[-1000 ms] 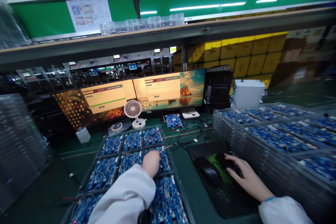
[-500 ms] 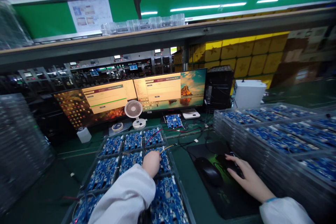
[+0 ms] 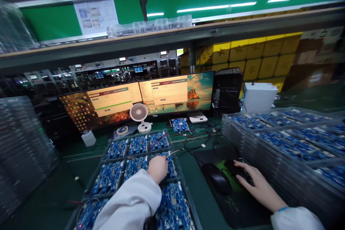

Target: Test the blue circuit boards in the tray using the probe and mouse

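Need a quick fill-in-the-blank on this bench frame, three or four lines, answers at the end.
1. The right hand rests on a black ____.
2. The left hand sits on a tray of ____ circuit boards.
3. A small white ____ stands before the two monitors.
4. A second mouse lies to the ____ of the right hand.

Answers: mouse; blue; fan; left

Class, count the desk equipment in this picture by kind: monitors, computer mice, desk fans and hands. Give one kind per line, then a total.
Monitors: 2, left monitor and right monitor
Computer mice: 2, free mouse and mouse under the right hand
Desk fans: 1, white fan
Hands: 2, with left hand
Total: 7
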